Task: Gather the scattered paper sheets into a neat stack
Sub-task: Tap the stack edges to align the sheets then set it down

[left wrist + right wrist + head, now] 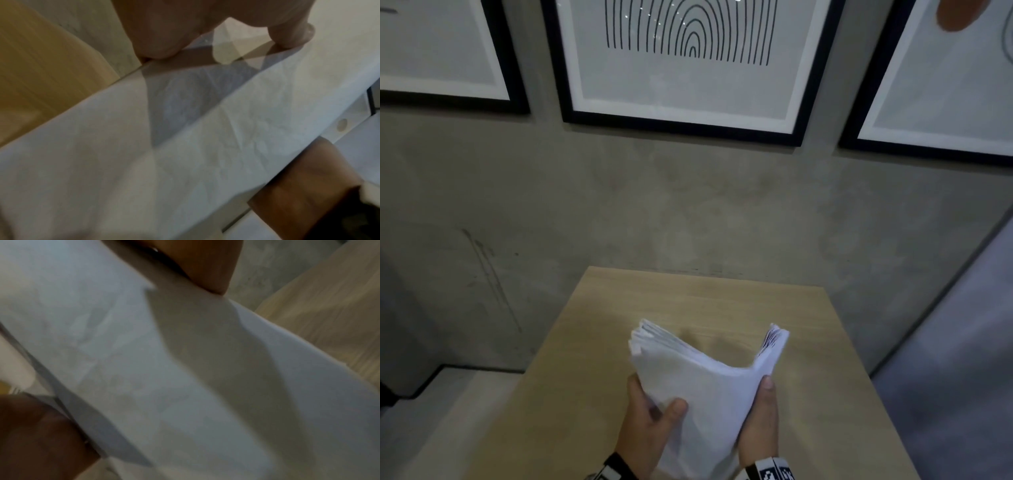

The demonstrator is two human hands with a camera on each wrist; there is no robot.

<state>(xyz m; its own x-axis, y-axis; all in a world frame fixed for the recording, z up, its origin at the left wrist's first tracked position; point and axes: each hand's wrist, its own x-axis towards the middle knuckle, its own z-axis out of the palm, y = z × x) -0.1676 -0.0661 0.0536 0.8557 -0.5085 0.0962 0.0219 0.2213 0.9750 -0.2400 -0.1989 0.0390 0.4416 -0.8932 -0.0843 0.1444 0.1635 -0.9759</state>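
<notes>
A bundle of white paper sheets (702,383) is held up above the light wooden table (722,298), bent into a trough so both far corners rise. My left hand (650,421) grips its left edge, thumb on top and fingers underneath. My right hand (760,421) grips the right edge, thumb along the side. In the left wrist view the paper (185,146) fills the frame under my thumb (156,32). The right wrist view shows the paper (144,369) held by my thumb (209,267). The sheets' edges at the far left corner are fanned and uneven.
The small table stands against a grey concrete wall (688,205) hung with black-framed pictures (688,68). A grey floor (945,377) lies to the right and a pale ledge (431,411) to the left. No loose sheets show on the tabletop.
</notes>
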